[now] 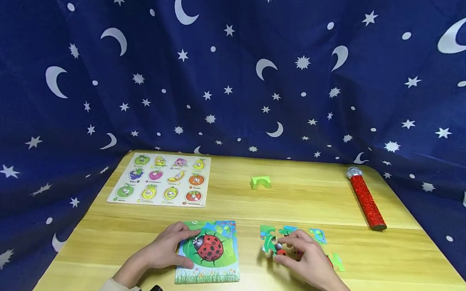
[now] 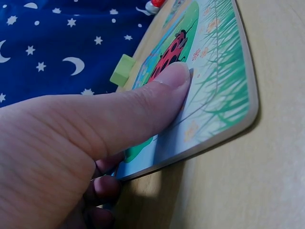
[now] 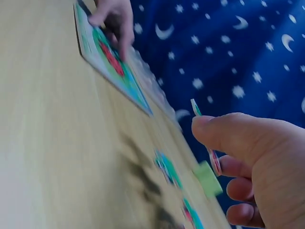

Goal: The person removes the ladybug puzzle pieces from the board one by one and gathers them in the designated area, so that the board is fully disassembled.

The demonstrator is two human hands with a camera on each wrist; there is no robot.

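My left hand (image 1: 166, 246) rests on the left side of a ladybug puzzle board (image 1: 209, 277), with the index finger and thumb lying on its face. In the left wrist view the thumb (image 2: 157, 98) is flat on the picture, and the other fingers are lower, by the board's edge. To the right, my right hand (image 1: 304, 258) pinches a green and red jigsaw piece (image 1: 269, 245) between thumb and fingers. The right wrist view shows this piece (image 3: 215, 162) edge-on, raised above the table. Loose jigsaw pieces (image 1: 318, 236) lie below and around the right hand, which partly covers them.
A fruit peg puzzle board (image 1: 157, 202) lies at the back left. A small green arch block (image 1: 260, 182) stands at the back middle. A red glittery microphone (image 1: 367, 201) lies at the right. Behind the wooden table (image 1: 227, 209) hangs a dark blue starry curtain (image 1: 237, 95).
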